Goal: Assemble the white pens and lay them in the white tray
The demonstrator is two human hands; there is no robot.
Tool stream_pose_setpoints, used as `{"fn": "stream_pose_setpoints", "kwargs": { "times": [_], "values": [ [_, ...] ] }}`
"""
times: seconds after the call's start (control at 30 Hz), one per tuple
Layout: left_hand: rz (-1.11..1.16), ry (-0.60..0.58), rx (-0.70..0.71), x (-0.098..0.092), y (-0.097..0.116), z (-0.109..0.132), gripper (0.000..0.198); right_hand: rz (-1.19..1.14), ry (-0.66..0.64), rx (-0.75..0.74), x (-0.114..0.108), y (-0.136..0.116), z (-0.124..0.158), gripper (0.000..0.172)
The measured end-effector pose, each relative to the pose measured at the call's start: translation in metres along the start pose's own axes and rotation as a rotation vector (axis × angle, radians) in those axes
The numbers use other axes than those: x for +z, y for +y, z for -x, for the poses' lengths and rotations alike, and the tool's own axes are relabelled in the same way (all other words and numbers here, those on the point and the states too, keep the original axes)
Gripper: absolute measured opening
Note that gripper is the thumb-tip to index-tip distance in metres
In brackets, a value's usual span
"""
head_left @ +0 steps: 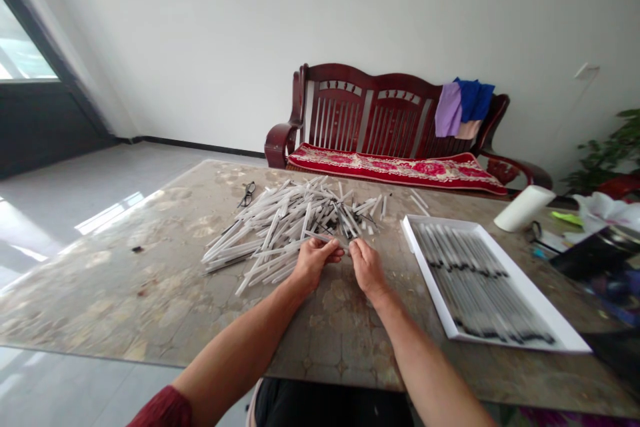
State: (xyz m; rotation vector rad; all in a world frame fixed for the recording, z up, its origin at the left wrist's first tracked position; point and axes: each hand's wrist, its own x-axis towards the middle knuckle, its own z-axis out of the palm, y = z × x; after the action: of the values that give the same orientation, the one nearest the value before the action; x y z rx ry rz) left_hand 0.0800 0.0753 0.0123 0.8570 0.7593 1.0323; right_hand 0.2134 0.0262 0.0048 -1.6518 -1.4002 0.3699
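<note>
The left hand (315, 261) has its fingers clamped on a slim white plastic tube (320, 237), right by the loose heap of tubes (285, 230)! The right hand (367, 269) closes in, fingers together, grip unclear, seemingly to steady it, with the white tray (525, 287) of aligned tubes within easy reach.

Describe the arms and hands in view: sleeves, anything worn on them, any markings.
The left hand and right hand are bare: no gloves, watch, band or cable shows. The left arm has a dark red sleeve at the bottom edge of the view. The right arm shows no sleeve in view.
</note>
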Motion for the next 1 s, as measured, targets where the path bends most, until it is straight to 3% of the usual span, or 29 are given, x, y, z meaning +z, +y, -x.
{"fn": "stream_pose_setpoints", "kwargs": {
  "times": [0.2,0.43,0.53,0.63,0.73,0.8,0.87,1.0],
  "values": [
    [-0.033,-0.032,0.028,-0.002,0.004,-0.001,0.046,-0.148,-0.063,0.082,0.003,0.003,-0.003,0.039],
    [-0.035,-0.078,0.068,0.000,0.005,-0.003,0.045,-0.133,-0.190,-0.021,-0.020,-0.008,-0.007,0.022],
    [-0.069,-0.075,0.087,-0.002,0.007,-0.003,0.044,-0.206,-0.235,0.037,-0.025,-0.003,-0.008,0.029],
    [-0.097,0.033,0.143,-0.005,0.011,-0.004,0.042,-0.245,-0.116,0.169,-0.031,0.014,-0.011,0.035],
    [-0.166,0.039,0.207,-0.007,0.013,-0.004,0.038,-0.081,0.130,0.215,-0.042,0.035,-0.017,0.024],
    [-0.233,-0.022,0.224,-0.006,0.011,-0.002,0.032,0.089,0.200,0.189,-0.049,0.043,-0.023,0.020],
    [-0.305,-0.060,0.231,-0.004,0.008,0.000,0.029,0.258,0.170,0.159,-0.053,0.045,-0.030,0.023],
    [-0.371,-0.086,0.276,-0.004,0.003,0.003,0.056,0.592,0.049,0.077,-0.049,0.035,-0.048,0.032]
  ]
}}
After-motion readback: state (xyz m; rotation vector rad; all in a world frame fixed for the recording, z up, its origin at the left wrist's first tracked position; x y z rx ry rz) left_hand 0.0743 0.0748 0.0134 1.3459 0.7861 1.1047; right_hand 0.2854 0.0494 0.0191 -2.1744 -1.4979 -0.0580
